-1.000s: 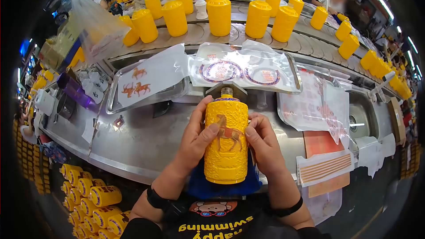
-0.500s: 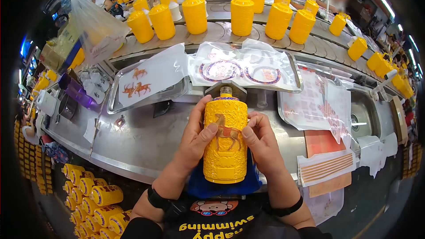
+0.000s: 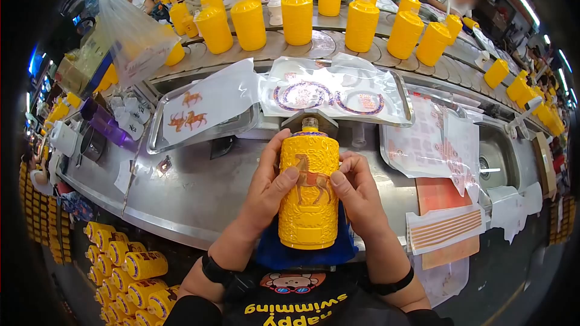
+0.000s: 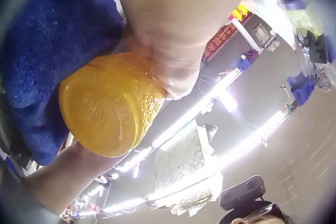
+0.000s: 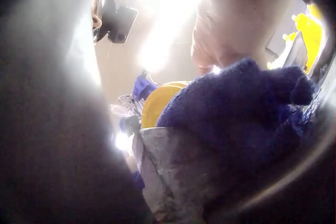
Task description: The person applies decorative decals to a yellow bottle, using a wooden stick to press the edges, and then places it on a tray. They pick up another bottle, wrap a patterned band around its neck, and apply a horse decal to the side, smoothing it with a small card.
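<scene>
A yellow embossed bottle [image 3: 308, 223] with a clear glass neck and a brown horse decal [image 3: 311, 182] leans back between my two hands over the table's front edge. My left hand [image 3: 270, 178] grips its left side, thumb beside the horse's front and fingers behind. On the other side my right hand [image 3: 356, 187] holds it, thumb at the horse's rear. In the left wrist view the bottle's round base [image 4: 100, 111] faces the camera. A blue towel [image 5: 236, 108] lies beneath and hides much of the bottle in the right wrist view.
Trays with horse decals [image 3: 193, 119] and ring-shaped decals [image 3: 302, 95] stand beyond the bottle. Yellow bottles [image 3: 298, 19] line a conveyor behind them. Striped strips [image 3: 446, 228] lie at right near a sink [image 3: 498, 157]. More bottles [image 3: 145, 264] are stacked at lower left.
Bottles on the conveyor have shifted along it. My hands and the bottle they hold stay almost still.
</scene>
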A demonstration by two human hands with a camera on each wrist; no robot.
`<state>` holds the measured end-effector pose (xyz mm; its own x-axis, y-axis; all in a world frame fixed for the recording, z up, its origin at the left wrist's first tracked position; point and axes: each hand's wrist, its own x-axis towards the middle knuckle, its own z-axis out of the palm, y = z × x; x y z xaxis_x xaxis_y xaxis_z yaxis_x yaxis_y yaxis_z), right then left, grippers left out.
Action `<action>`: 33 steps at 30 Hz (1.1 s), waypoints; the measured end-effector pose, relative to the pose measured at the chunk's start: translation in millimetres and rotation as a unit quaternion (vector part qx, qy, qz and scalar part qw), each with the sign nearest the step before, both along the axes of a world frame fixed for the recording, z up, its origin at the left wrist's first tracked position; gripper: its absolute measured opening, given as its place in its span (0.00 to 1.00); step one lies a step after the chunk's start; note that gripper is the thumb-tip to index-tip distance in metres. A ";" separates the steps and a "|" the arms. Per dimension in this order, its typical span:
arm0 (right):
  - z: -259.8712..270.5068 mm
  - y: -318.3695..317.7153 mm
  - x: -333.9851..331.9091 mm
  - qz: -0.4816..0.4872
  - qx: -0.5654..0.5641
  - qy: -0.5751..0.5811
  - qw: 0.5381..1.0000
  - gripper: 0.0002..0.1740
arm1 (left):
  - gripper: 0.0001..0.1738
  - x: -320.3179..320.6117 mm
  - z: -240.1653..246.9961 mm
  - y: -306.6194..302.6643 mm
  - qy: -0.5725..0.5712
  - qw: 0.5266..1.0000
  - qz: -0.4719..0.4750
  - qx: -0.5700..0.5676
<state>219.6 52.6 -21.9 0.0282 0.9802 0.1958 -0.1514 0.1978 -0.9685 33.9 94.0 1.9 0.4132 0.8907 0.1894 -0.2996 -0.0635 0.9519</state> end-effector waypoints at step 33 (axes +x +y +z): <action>46.2 -12.8 6.7 -0.127 -0.020 -0.158 0.979 0.14 | 0.37 1.6 1.2 1.1 -0.046 0.999 -0.007 -0.015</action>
<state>226.2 39.8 24.3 0.2153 0.9567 0.1961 0.2068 0.1516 -0.9666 35.5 95.0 3.1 0.4068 0.8912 0.2006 -0.3864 -0.0310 0.9218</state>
